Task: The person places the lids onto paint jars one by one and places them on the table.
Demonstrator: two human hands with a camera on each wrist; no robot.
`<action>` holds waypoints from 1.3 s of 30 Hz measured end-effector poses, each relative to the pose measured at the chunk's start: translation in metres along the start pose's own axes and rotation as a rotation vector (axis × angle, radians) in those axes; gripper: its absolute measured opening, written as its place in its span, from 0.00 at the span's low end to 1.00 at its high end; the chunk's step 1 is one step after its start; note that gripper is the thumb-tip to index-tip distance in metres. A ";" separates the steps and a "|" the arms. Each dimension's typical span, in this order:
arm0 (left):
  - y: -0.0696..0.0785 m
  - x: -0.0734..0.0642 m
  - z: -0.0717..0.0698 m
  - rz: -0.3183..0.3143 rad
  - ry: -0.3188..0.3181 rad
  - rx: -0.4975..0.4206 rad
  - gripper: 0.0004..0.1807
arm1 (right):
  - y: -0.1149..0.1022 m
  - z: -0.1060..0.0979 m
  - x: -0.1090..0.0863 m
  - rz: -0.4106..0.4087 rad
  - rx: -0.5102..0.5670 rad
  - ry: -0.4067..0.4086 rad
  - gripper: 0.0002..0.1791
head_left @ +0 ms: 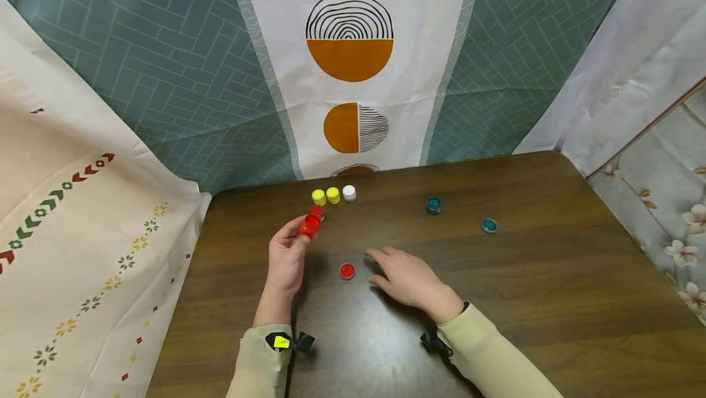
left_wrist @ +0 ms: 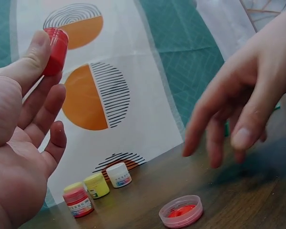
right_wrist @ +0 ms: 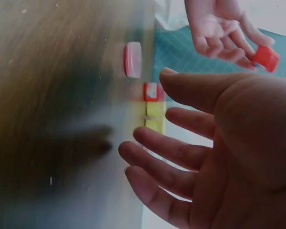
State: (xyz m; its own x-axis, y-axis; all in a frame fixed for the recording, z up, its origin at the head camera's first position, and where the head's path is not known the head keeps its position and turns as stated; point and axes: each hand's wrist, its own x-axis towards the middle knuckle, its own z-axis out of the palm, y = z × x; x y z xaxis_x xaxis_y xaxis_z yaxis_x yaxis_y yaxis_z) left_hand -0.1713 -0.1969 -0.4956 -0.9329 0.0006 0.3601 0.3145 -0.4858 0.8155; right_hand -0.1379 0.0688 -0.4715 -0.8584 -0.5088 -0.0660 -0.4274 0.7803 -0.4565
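Observation:
My left hand (head_left: 287, 263) pinches a small red paint jar (head_left: 311, 225) between thumb and fingers, up off the table; its lid is off and red shows inside. A red cap (head_left: 347, 271) lies on the table between my hands, inner side up with red paint in it. To the right of that cap, my right hand (head_left: 410, 281) hovers above the table, fingers loosely spread and holding nothing. Just beyond my left hand stands another red jar (left_wrist: 78, 202), lid on, its top partly visible in the head view.
Two yellow jars (head_left: 326, 196) and a white jar (head_left: 349, 193) stand in a row near the back edge. Farther right are an uncapped teal jar (head_left: 433, 205) and its teal cap (head_left: 489, 225). Patterned cloth (head_left: 353, 91) hangs behind the brown table (head_left: 540, 281).

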 end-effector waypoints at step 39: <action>-0.004 -0.004 0.011 -0.046 -0.069 0.059 0.19 | -0.022 0.042 0.030 -0.095 -0.021 0.097 0.15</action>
State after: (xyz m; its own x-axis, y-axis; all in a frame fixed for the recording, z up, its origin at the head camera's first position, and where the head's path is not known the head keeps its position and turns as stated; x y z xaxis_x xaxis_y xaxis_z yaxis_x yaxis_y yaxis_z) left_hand -0.1675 -0.1852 -0.4956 -0.9328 0.0831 0.3507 0.2836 -0.4316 0.8564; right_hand -0.1424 0.0215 -0.5009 -0.8368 -0.5439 0.0634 -0.5130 0.7383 -0.4378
